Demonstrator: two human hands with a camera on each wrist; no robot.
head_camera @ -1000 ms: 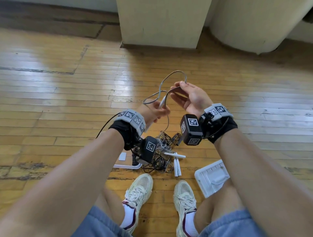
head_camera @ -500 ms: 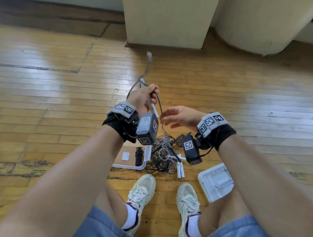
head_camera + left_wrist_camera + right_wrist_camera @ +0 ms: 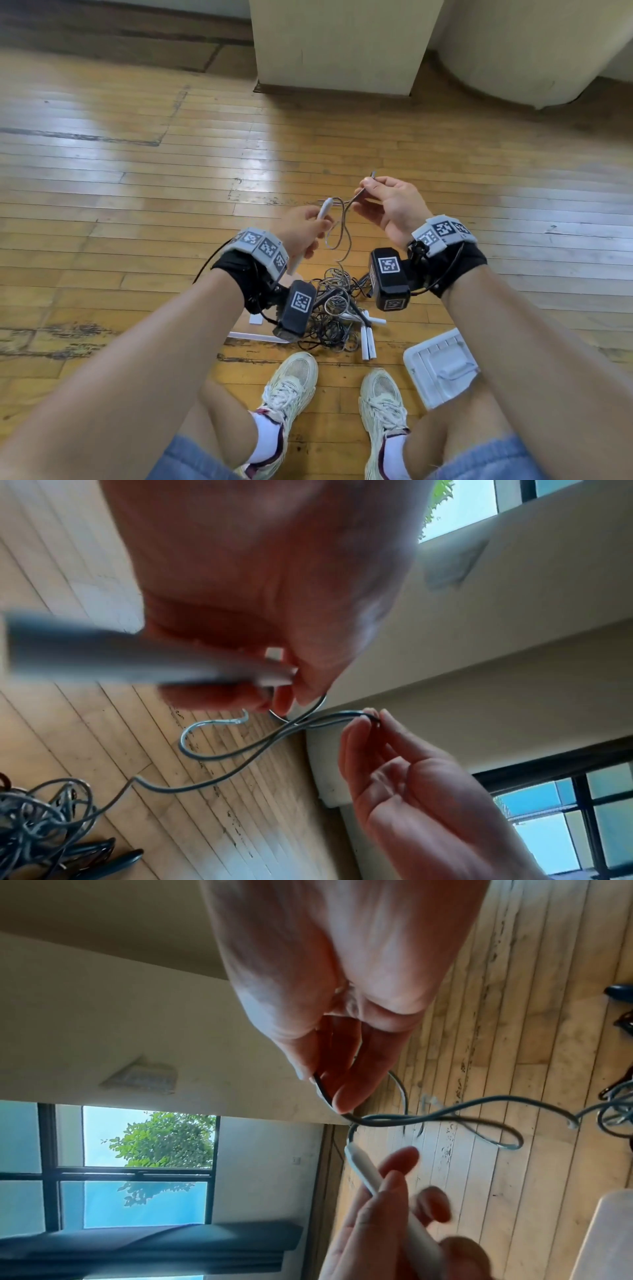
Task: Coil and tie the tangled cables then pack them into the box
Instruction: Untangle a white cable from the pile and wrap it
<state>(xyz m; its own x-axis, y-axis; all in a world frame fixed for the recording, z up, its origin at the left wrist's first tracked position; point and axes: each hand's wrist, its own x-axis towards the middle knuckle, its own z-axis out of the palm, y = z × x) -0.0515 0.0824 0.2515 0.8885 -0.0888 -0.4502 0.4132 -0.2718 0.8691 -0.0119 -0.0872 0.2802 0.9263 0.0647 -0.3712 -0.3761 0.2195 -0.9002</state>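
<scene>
Where wrist cameras (image 3: 298,311) overlap, cable tangle (image 3: 334,308) half-hidden.

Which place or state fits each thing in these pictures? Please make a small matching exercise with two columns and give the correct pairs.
Things:
1. white stick-shaped end piece
2. grey cable
3. tangled pile of cables
4. white box

Places or states:
a. lies on the floor beside the right knee
b. held in the left hand
c. pinched by the right hand near its end
d. heaped on the floor in front of the shoes

Pairs: 1-b, 2-c, 3-d, 4-a
</scene>
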